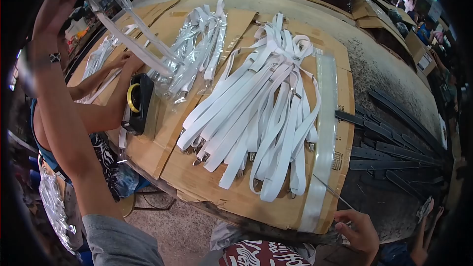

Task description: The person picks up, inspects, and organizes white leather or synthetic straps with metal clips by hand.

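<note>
My left hand is raised at the upper left, partly cut off by the frame edge, and grips a plastic-wrapped white strap hanging in a loop. The strap's lower end reaches a pile of wrapped white straps. At the bottom right, my right hand pinches a thin rod that points up and left over the cardboard. Between my hands lies a big bundle of white suspenders with metal clips, gathered at its far end. A long strip of clear plastic sleeves runs beside it.
A co-worker's hands handle straps on the left. Near them stands a black tape dispenser with yellow-cored tape. Cardboard covers the tabletop. Dark belts lie at the right, and a plastic-wrapped bundle sits lower left.
</note>
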Tool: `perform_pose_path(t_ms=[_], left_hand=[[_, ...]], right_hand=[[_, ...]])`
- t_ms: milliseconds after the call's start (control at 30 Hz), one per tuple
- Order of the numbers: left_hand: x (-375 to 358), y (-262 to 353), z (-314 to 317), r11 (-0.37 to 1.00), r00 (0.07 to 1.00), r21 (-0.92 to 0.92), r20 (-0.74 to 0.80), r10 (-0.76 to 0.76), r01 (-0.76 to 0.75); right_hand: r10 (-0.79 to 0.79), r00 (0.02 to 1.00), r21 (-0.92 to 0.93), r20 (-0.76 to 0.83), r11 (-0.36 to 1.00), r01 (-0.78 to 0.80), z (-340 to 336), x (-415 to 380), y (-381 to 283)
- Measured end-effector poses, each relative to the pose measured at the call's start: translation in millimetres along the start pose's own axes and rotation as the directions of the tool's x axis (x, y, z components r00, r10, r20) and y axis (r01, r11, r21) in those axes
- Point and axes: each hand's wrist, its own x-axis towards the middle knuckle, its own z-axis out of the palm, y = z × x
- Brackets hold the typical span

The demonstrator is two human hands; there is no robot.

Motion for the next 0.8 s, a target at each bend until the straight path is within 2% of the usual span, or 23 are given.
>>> perform_pose_path(t_ms=[67, 233, 300, 333, 433, 467, 500, 567, 633, 667, 767, 800], left_hand=[[-16.7, 17.9, 32.9, 0.991, 0.999, -0.131, -0.047, 0.012, -0.018], [-18.7, 12.6, 37.1, 0.997, 1.000, -0.072, -0.019, -0.024, 0.023], [-18.6, 10.3, 41.0, 0.996, 0.997, -0.068, -0.049, -0.061, 0.057], [-16.4, 6.8, 41.2, 0.992, 0.997, -0.100, -0.009, -0.080, 0.079], [1.6, -21.8, 42.2, 0.994, 0.993, -0.039, 0.052, -0.103, 0.105], [1.8, -30.3, 48.7, 0.988, 0.985, 0.000, -0.071, -0.156, 0.157], [6.6, -39.5, 51.0, 0.983, 0.984, -0.055, 0.017, -0.175, 0.176], [30.9, -75.3, 47.1, 0.981, 0.982, -0.054, 0.053, -0.182, 0.185], [55.2, -110.0, 47.9, 0.969, 0.979, -0.163, 0.118, -0.167, 0.186], [67.4, -126.9, 50.5, 0.983, 0.985, -0.092, 0.072, -0.154, 0.160], [90.9, -168.5, 68.4, 0.976, 0.976, -0.013, 0.020, -0.217, 0.217], [94.8, -186.5, 73.9, 0.959, 0.988, 0.238, -0.007, -0.157, 0.155]], right_hand=[[-0.003, 1.000, -0.010, -0.008, 1.000, 0.003, -1.2, 3.1, -0.9], [-0.026, 0.999, -0.020, -0.032, 0.999, 0.025, -1.0, 7.0, -5.1], [0.006, 1.000, -0.008, -0.017, 1.000, -0.006, 1.8, 6.3, -4.1], [0.022, 1.000, -0.004, -0.010, 1.000, -0.022, 3.5, 5.9, -3.3], [0.053, 0.999, 0.043, 0.013, 0.998, -0.053, 9.8, 6.6, -1.8], [0.064, 0.998, 0.030, 0.019, 0.997, -0.064, 11.2, 7.6, -6.3], [0.074, 0.997, 0.017, 0.024, 0.997, -0.074, 12.8, 8.5, -12.9], [0.097, 0.995, 0.002, 0.031, 0.995, -0.097, 14.5, 11.7, -19.2], [0.124, 0.992, -0.008, 0.035, 0.992, -0.124, 15.6, 14.1, -21.2], [0.122, 0.992, 0.003, 0.035, 0.992, -0.123, 15.8, 15.9, -21.8], [0.120, 0.993, 0.012, 0.021, 0.993, -0.121, 16.3, 22.9, -25.9], [0.123, 0.992, 0.001, 0.008, 0.992, -0.123, 17.8, 24.9, -29.0]])
